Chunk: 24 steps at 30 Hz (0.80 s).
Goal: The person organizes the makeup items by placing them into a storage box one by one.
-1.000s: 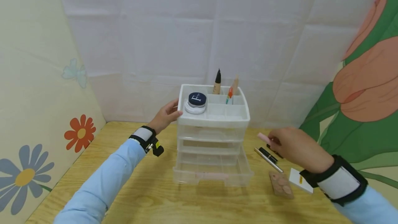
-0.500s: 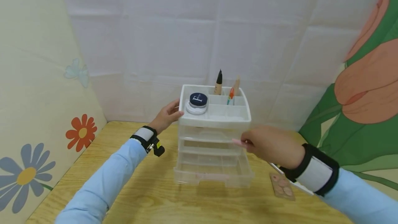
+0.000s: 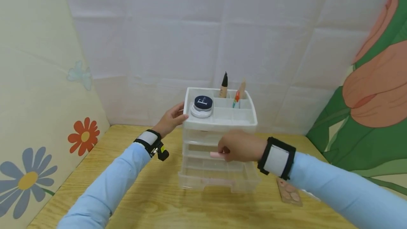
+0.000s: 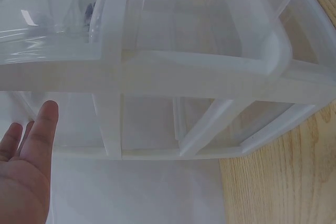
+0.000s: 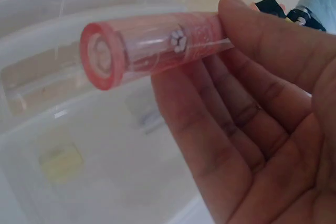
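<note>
Pink, partly see-through plastic forms the small tube (image 5: 152, 48) in the right hand (image 3: 240, 146), pinched near one end between the thumb and the fingers, which close in round it. In the head view the tube points to the left, held up over the pulled-out bottom drawer (image 3: 190, 182) of a white and clear organizer (image 3: 219, 126) and in front of the drawers above. The left hand (image 3: 171, 119) touches the organizer's left side near the top, its fingers fairly straight and spread slightly, gripping nothing. On the top tray, a dark-lidded round jar (image 3: 203, 102) sits on a white round case (image 3: 198, 114); a black-tipped beige tube (image 3: 224, 87) and a multicoloured stick (image 3: 236, 99) stand in compartments to the right. Beside the organizer, a brownish palette (image 3: 290, 193) lies on the wooden counter (image 3: 143, 197), near the right sleeve (image 3: 337, 183).
</note>
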Tool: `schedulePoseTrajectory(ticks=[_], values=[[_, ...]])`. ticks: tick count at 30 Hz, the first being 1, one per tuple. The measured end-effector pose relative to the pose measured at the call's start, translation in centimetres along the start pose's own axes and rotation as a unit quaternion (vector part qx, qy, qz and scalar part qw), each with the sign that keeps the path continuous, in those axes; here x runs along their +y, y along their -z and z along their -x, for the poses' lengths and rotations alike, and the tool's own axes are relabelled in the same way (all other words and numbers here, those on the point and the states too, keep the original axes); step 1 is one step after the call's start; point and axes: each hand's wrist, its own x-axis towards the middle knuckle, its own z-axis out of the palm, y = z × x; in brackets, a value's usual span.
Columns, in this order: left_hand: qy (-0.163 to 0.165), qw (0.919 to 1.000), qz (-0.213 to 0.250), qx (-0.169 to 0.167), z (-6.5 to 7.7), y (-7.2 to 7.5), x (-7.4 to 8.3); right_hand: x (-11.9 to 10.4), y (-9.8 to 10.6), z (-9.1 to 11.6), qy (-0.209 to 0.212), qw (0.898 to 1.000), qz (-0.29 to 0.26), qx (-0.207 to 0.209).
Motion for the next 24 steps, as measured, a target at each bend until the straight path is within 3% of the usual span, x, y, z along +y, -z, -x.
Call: schedulePoseTrajectory(ticks=[6, 11, 16, 24], values=[[-0.005, 1.0, 0.003, -0.004, 0.0, 0.0, 0.1, 0.6, -1.2, -2.3, -0.029, 0.997, -0.034, -0.055], [-0.008, 1.0, 0.004, -0.003, 0.0, 0.1, 0.0, 1.2, -2.5, -3.8, -0.027, 0.995, -0.028, -0.091], [-0.004, 1.0, 0.003, -0.004, 0.0, 0.1, 0.1, 1.7, -3.7, -5.2, -0.023, 0.993, -0.004, -0.114], [0.001, 1.0, 0.005, -0.001, 0.0, 0.1, -0.1, 1.4, -5.1, -6.2, -0.054, 0.987, -0.035, -0.148]])
